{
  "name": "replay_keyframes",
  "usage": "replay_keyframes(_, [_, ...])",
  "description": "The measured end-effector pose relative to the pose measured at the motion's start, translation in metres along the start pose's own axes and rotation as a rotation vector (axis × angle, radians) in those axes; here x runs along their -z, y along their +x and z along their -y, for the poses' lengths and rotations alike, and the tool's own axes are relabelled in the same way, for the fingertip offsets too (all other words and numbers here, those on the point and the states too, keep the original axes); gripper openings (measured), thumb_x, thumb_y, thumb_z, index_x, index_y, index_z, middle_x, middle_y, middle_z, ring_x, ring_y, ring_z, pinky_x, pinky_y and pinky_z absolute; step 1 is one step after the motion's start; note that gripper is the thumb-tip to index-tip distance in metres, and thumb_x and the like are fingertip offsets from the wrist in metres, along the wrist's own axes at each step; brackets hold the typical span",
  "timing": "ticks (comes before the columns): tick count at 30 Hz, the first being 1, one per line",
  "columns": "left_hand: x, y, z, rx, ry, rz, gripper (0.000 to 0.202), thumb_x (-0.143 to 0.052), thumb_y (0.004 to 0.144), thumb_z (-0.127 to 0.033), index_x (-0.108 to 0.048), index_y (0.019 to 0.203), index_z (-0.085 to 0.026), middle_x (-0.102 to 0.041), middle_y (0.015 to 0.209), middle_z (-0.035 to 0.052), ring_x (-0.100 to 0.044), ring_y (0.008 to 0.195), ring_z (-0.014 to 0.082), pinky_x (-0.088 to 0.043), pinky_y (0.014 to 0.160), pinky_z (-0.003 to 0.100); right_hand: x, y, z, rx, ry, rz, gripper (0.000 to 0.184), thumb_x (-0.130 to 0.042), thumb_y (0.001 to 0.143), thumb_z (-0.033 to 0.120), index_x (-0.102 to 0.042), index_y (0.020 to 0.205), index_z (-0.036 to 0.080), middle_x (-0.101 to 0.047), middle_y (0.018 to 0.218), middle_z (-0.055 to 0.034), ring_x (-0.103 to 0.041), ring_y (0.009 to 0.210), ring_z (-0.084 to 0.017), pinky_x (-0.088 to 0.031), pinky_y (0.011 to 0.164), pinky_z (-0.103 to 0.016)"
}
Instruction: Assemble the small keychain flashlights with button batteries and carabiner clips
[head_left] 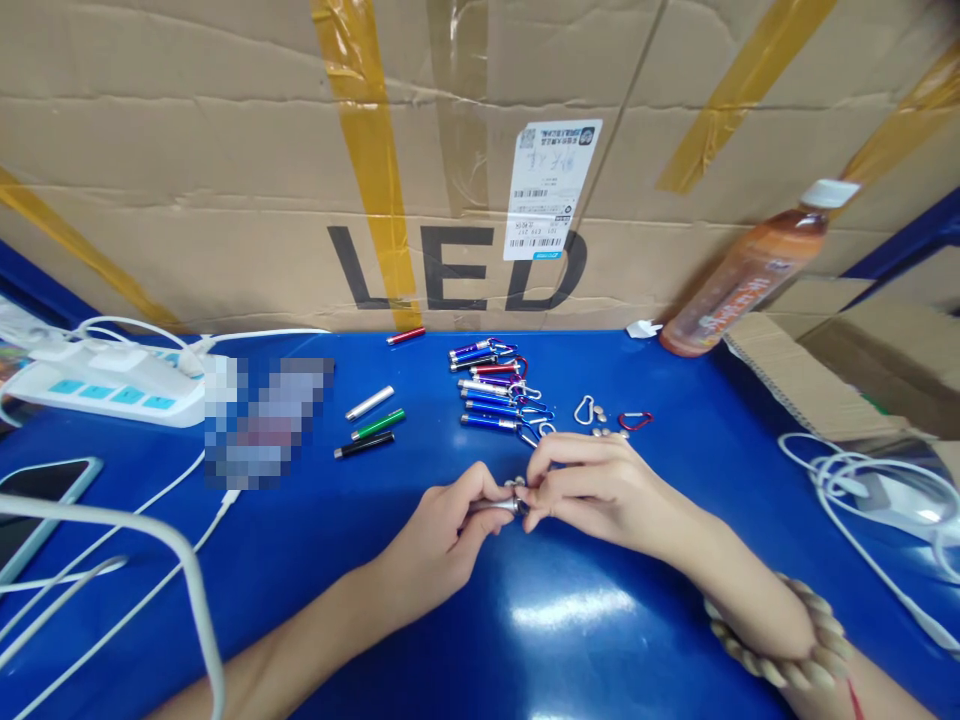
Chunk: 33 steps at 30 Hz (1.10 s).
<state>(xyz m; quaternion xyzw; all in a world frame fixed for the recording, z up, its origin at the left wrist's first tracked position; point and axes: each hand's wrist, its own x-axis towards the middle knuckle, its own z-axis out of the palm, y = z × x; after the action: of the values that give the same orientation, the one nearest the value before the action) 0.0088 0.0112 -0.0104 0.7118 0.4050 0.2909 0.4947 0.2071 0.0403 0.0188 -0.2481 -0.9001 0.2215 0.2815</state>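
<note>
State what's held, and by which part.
A silver tube, gripped along its body by the left hand. The right hand is at its right end; its exact hold is unclear.

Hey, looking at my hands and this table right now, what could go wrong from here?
The silver tube is pinched by the left hand, so it might slip. The small round pieces lie loose just beyond the right hand, which could scatter them. The thick white cable passes across the left forearm in view and might snag it.
</note>
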Motion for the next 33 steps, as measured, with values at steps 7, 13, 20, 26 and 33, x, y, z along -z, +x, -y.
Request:
replay_keyframes(7, [-0.003,-0.002,-0.001,-0.155,0.091,-0.079,0.016,-0.040,0.086,-0.014,-0.039,0.071,-0.019,-0.056,0.070,-0.0017,-0.057,0.070,0.0106,-0.043,0.064,0.020,-0.007,0.004,0.007,-0.051,0.195,-0.077,0.022,-0.058,0.083,0.025,-0.067,0.064,0.016,-0.055,0.065,-0.0011,-0.052,0.060,-0.008,-0.042,0.054,-0.020])
replay_keyframes(13, [0.002,-0.002,0.002,-0.437,0.366,-0.234,0.017,-0.042,0.086,-0.009,-0.050,0.074,-0.018,-0.059,0.069,0.0006,-0.055,0.065,0.0109,-0.043,0.061,0.021,-0.022,0.010,0.011,-0.185,0.337,-0.257,0.033,-0.068,0.074,0.035,-0.057,0.051,0.013,-0.054,0.056,-0.0002,-0.049,0.051,-0.007,-0.038,0.044,-0.018])
replay_keyframes(20, [0.008,0.003,0.004,-0.511,0.459,-0.275,0.017,-0.043,0.087,-0.010,-0.056,0.079,-0.018,-0.066,0.076,0.0018,-0.057,0.067,0.0115,-0.045,0.064,0.023,-0.025,0.011,0.009,-0.294,0.364,-0.269,0.034,-0.069,0.071,0.040,-0.057,0.052,0.014,-0.056,0.056,0.0000,-0.052,0.052,-0.008,-0.043,0.049,-0.020])
replay_keyframes(26, [0.009,0.002,0.000,-0.396,0.368,-0.286,0.013,-0.047,0.087,-0.013,-0.059,0.084,-0.019,-0.068,0.079,0.0000,-0.060,0.070,0.0105,-0.045,0.066,0.022,-0.023,0.011,0.007,-0.399,0.458,-0.257,0.032,-0.071,0.068,0.039,-0.060,0.053,0.013,-0.056,0.058,-0.0006,-0.053,0.053,-0.008,-0.045,0.044,-0.018])
replay_keyframes(33, [0.011,0.002,0.004,-0.463,0.434,-0.183,0.033,-0.039,0.089,-0.011,-0.056,0.114,-0.024,-0.068,0.084,0.0009,-0.055,0.068,0.0108,-0.042,0.067,0.024,-0.026,0.010,0.006,-0.590,0.627,-0.180,0.035,-0.075,0.059,0.045,-0.062,0.055,0.012,-0.054,0.057,0.0011,-0.048,0.044,-0.005,-0.040,0.029,-0.013])
